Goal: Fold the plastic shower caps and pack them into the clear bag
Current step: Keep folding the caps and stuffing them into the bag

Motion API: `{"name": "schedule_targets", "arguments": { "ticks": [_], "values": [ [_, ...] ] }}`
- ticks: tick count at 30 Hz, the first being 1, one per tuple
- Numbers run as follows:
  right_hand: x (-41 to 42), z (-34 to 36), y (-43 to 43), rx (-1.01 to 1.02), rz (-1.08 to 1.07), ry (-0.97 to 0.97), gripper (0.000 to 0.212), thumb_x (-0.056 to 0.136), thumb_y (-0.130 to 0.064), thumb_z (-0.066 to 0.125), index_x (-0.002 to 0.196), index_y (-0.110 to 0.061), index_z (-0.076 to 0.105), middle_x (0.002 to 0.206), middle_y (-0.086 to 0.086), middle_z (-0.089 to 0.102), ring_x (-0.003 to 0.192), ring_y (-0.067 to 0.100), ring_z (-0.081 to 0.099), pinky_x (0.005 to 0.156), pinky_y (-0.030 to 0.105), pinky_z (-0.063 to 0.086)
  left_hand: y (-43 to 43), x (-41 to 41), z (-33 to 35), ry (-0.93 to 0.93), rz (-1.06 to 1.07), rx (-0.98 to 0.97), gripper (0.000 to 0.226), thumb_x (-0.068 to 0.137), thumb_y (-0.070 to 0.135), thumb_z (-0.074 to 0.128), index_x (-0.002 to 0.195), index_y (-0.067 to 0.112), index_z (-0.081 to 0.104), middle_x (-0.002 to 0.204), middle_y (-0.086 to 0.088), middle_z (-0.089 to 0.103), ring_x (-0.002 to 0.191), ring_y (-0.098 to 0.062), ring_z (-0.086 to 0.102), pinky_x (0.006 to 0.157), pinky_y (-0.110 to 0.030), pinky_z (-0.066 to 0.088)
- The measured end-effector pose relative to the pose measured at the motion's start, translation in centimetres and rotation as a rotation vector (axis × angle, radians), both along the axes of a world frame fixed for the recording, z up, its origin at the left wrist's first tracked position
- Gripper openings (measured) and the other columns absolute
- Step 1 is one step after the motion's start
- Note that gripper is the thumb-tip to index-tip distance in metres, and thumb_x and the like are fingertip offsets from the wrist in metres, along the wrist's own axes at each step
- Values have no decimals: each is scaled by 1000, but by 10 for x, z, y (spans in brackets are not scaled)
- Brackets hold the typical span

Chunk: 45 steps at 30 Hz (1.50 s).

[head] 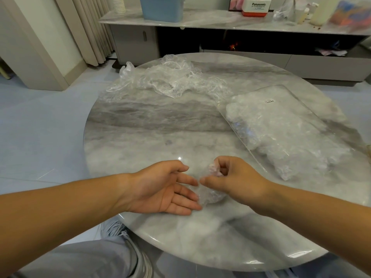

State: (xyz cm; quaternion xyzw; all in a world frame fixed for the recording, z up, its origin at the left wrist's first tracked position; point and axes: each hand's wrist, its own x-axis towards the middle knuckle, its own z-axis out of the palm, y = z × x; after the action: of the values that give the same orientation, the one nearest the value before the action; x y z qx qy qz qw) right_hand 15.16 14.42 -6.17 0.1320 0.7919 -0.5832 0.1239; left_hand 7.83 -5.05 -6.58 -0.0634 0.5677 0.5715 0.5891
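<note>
Cap (210,195) clear, crinkled, wadded small on surface (150,127), right hand (236,177) curled, pinching it, left hand (158,189) flat, fingers straight, bag (281,125) stuffed full

"panasonic" reads across the white box (256,6) on the back shelf. the clear bag (285,125) carries a small white sticker (270,101), print too tiny to read.

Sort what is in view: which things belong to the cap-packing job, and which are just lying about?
Job: crumpled shower cap pinched in the right hand, left hand open beside it; pile of loose caps at the table far side; clear bag, already holding caps.
Lying about: blue bin, Panasonic box, stack of paper cups, all on the shelf behind.
</note>
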Motion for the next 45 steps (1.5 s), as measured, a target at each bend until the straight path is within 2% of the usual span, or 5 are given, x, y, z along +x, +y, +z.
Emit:
{"name": "schedule_targets", "arguments": {
  "ticks": [11,22,32,36,45],
  "values": [
    [19,-19,5,477,600,313,48,93,-58,49,131,-32,62,107,-22,59,100,-2,55,91,20,46,-7,-7,9,-40,-93,54,50,101,43,39,146,21,38,128,-29,63,119,-46,62,109,-53,43],
    [40,-32,4,902,864,488,54,102,-62,35,136,-25,53,149,-1,44,129,18,43,103,33,38,-10,-14,-2,639,-171,-328,34,82,22,83,109,11,65,98,-20,72,73,-17,69,78,-35,61],
    [38,-20,10,534,609,101,43,100,-64,36,136,-51,55,164,-17,7,148,-3,-4,124,33,7,14,-12,-8,585,-215,-327,14,85,12,79,91,2,72,77,-11,68,66,-19,64,68,-31,58],
    [37,-3,14,169,315,110,44,94,-57,50,113,-27,76,141,-12,50,136,-9,35,106,7,27,26,-12,-1,516,-58,-177,13,87,6,75,79,11,66,72,-9,63,60,-16,58,59,-26,54],
    [33,29,63,-369,-405,6,40,85,-16,78,118,-1,59,107,20,74,93,32,75,77,39,64,95,4,34,506,85,98,10,87,15,76,83,12,67,80,-5,70,75,-17,67,77,-33,60]
  ]
}}
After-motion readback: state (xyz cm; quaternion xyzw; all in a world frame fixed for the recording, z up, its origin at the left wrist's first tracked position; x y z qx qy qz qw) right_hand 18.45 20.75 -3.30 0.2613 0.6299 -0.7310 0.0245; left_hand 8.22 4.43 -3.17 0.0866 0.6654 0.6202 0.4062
